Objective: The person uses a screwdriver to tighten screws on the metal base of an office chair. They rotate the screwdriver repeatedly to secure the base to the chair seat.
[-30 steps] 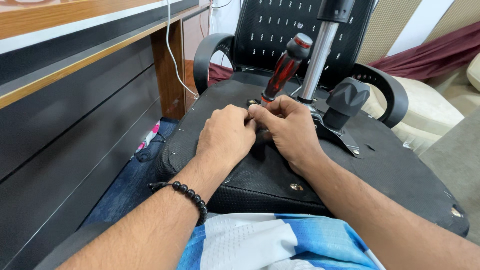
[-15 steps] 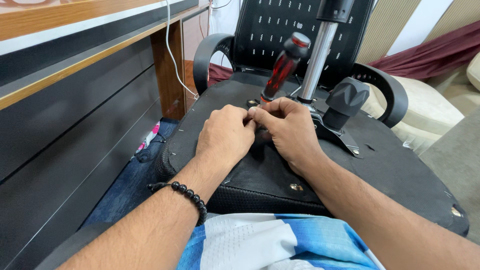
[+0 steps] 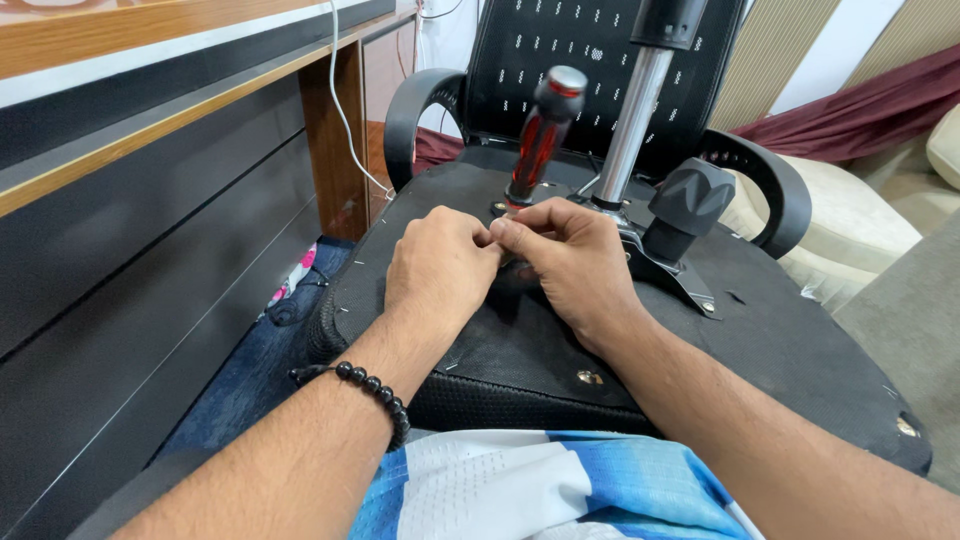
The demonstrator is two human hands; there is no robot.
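Observation:
A black office chair seat (image 3: pixel 780 330) lies upside down across my lap, its underside facing up. My right hand (image 3: pixel 575 265) is closed around the lower shaft of a screwdriver (image 3: pixel 540 135) with a red and black handle, which stands nearly upright on the seat's underside. My left hand (image 3: pixel 440 265), with a black bead bracelet (image 3: pixel 375 390) on its wrist, has curled fingers pressed against the right hand's fingertips at the tool's base. The tip, and whatever the left fingers pinch, are hidden.
A chrome gas cylinder (image 3: pixel 635 110) rises from a metal plate (image 3: pixel 670 275) just right of my hands, beside a black knob (image 3: pixel 685 205). Armrests (image 3: pixel 410 110) and a mesh backrest (image 3: pixel 590 50) lie beyond. A dark wooden desk (image 3: pixel 150 150) with a white cable (image 3: pixel 345 110) is on the left, a beige sofa (image 3: pixel 870 220) on the right.
The screwdriver's handle has tipped slightly to the left and stands more upright. Both hands stay pressed together at its base.

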